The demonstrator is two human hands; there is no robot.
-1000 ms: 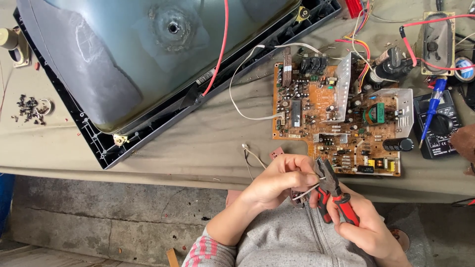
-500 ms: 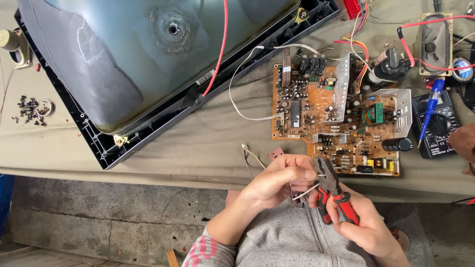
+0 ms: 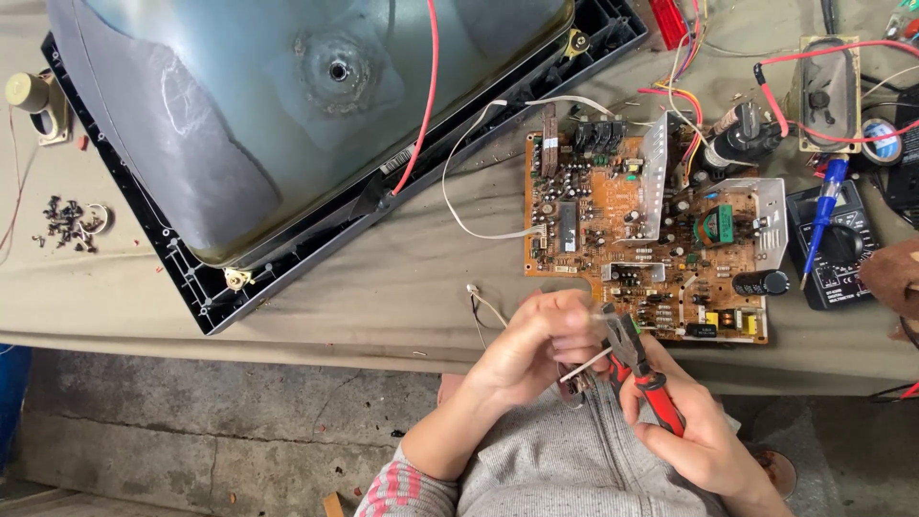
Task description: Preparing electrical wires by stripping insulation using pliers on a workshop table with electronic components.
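Beside bench, right hand's pliers point up-left, seemingly gripping wire.

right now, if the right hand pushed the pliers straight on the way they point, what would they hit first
Most likely the left hand. The right hand holds the red-handled pliers aimed up and left, their nose right by the left fingers and the thin wire held there. Beyond those lies the circuit board, though depth is unclear.

Small part pinched in left hand: mostly hidden by fingers, kind unclear. Pliers handles buried in right hand. Picture tube cut off at top edge. Screw pile too small to sort.
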